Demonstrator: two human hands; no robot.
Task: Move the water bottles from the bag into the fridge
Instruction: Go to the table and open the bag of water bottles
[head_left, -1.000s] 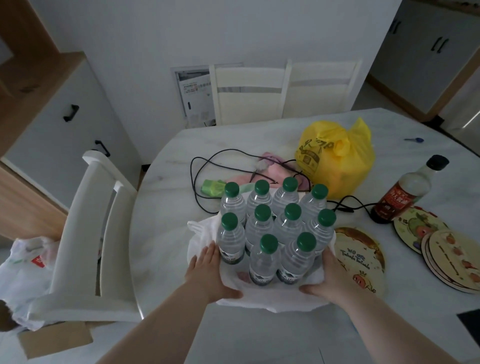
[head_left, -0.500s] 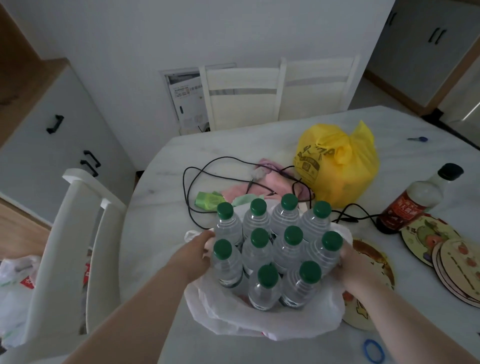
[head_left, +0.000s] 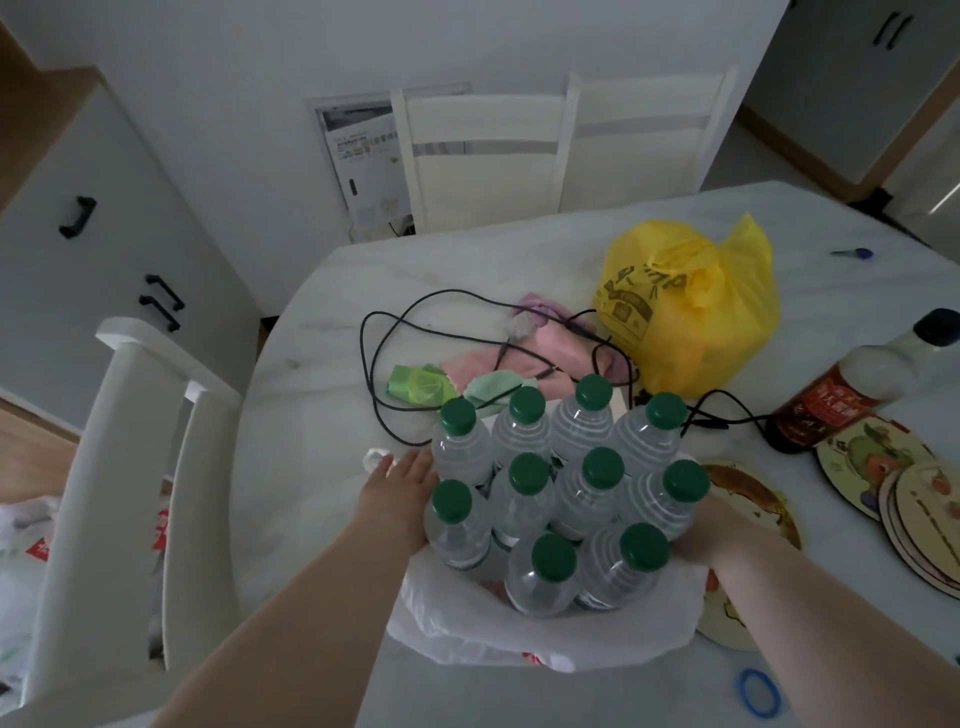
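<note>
Several clear water bottles (head_left: 566, 499) with green caps stand packed together in an open white plastic bag (head_left: 545, 639) at the near edge of the marble table (head_left: 322, 415). My left hand (head_left: 400, 488) presses flat against the left side of the pack, fingers straight. My right hand (head_left: 701, 535) is against the right side, its fingers hidden behind the bottles. The bag sags loosely below the pack. No fridge is in view.
A black cable (head_left: 374, 364), pink cloth and green packet lie just behind the pack. A yellow bag (head_left: 691, 312), a sauce bottle (head_left: 841, 395) and round mats (head_left: 909, 493) lie to the right. A white chair (head_left: 130, 467) stands left, two more at the far side.
Both hands moved from the bag's near edge up along the sides of the bottle pack. The pack now looks nearer to me and the bag has slipped lower around it.
</note>
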